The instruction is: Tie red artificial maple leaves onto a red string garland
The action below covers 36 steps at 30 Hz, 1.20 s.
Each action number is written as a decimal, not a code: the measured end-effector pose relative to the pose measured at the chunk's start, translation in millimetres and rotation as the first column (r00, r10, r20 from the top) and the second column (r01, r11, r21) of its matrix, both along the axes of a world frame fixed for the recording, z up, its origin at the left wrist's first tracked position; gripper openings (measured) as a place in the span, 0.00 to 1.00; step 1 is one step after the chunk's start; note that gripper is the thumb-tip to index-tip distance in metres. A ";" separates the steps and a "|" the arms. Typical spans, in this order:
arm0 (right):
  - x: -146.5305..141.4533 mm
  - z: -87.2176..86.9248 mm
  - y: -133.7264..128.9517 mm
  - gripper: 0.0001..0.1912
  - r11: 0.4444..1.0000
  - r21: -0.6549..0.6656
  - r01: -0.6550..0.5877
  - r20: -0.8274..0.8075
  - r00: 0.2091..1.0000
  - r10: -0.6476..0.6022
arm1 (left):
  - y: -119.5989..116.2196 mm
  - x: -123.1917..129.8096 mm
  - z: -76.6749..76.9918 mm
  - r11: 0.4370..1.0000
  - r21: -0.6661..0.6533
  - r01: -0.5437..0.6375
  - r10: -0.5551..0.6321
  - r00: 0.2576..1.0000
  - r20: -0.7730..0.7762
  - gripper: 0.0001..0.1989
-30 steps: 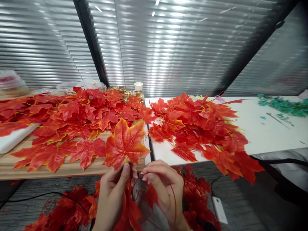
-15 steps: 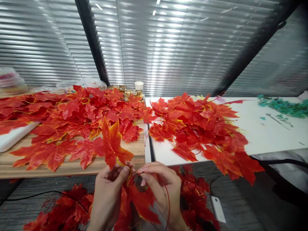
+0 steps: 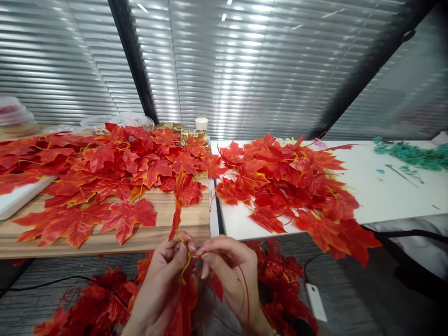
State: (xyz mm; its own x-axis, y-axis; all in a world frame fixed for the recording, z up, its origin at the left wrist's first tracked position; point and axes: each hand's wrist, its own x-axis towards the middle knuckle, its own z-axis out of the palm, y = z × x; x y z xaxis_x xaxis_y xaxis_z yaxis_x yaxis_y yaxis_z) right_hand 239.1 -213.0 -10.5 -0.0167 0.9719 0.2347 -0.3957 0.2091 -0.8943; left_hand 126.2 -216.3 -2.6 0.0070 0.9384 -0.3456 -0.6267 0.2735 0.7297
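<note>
My left hand (image 3: 166, 266) pinches the yellow stem (image 3: 185, 267) of an artificial maple leaf (image 3: 178, 203), which stands edge-on above the fingers. Close beside it, my right hand (image 3: 229, 268) is closed in a pinch on a thin red cord (image 3: 245, 284), whose length trails down past the palm. The fingertips of both hands nearly meet, and the exact spot where cord and stem come together is hidden between them. More red leaves (image 3: 187, 303) hang beneath the hands.
Red maple leaves (image 3: 122, 158) cover the wooden table (image 3: 196, 219); another heap (image 3: 287, 177) lies on the white table (image 3: 378, 196). A paper cup (image 3: 202, 123), green foliage (image 3: 413, 151) and a white tray (image 3: 21, 196) stand around. Leaves (image 3: 94, 298) and a white power strip (image 3: 316, 302) are below.
The leaf in my left hand has turned from face-on to edge-on and shifted slightly right. My right hand has moved a little left, still pinching the cord.
</note>
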 end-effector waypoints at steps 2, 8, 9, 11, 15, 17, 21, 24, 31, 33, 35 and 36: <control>-0.6 0.1 -0.6 0.05 1.000 -0.007 -0.016 -0.022 1.000 0.016 | -0.2 0.4 0.9 1.000 -0.001 0.016 -0.016 1.000 0.018 0.14; 0.5 3.3 -1.5 0.04 1.000 -0.010 0.007 -0.002 1.000 -0.007 | -1.7 1.4 5.3 0.999 0.015 0.042 -0.042 0.999 0.012 0.12; 1.1 3.7 -1.7 0.04 1.000 -0.009 0.012 0.012 1.000 -0.012 | -2.0 1.4 5.4 0.999 0.015 0.039 -0.039 0.999 0.003 0.12; 2.2 4.1 -2.2 0.03 1.000 0.001 0.015 0.044 0.999 -0.015 | -2.7 1.3 4.9 0.999 0.019 0.037 -0.037 0.999 -0.004 0.12; 3.3 4.3 -2.7 0.04 1.000 0.019 -0.005 0.056 0.998 0.004 | -3.9 0.6 3.9 0.999 0.023 0.031 -0.030 0.999 -0.021 0.11; 3.3 4.4 -2.6 0.04 1.000 0.017 -0.010 0.042 0.999 0.010 | -4.3 0.2 4.9 1.000 0.017 0.027 -0.026 0.998 -0.053 0.11; 2.6 4.4 -3.0 0.04 1.000 0.015 -0.002 0.048 0.999 0.002 | -3.7 0.1 9.4 1.000 -0.002 0.002 -0.003 0.993 -0.119 0.12; 1.8 4.6 -4.2 0.04 1.000 0.012 0.010 0.046 0.999 -0.011 | -1.9 1.2 12.7 0.999 -0.014 -0.031 0.028 0.988 -0.154 0.14; 3.2 5.3 -4.0 0.02 0.999 0.006 0.034 0.089 0.995 -0.034 | 0.7 3.7 12.9 0.997 -0.025 -0.067 0.060 0.973 -0.224 0.16; 3.9 4.3 -3.1 0.03 0.999 0.018 0.050 0.120 0.991 -0.052 | 1.0 3.5 11.7 0.996 -0.022 -0.082 0.073 0.961 -0.267 0.17; 4.0 3.2 -2.2 0.03 0.997 0.033 0.063 0.136 0.988 -0.067 | 1.1 2.7 10.7 0.995 -0.002 -0.100 0.094 0.941 -0.324 0.17; 3.7 2.8 -1.8 0.03 0.997 0.035 0.067 0.139 0.988 -0.072 | 1.0 2.1 10.4 0.995 0.016 -0.096 0.095 0.930 -0.356 0.16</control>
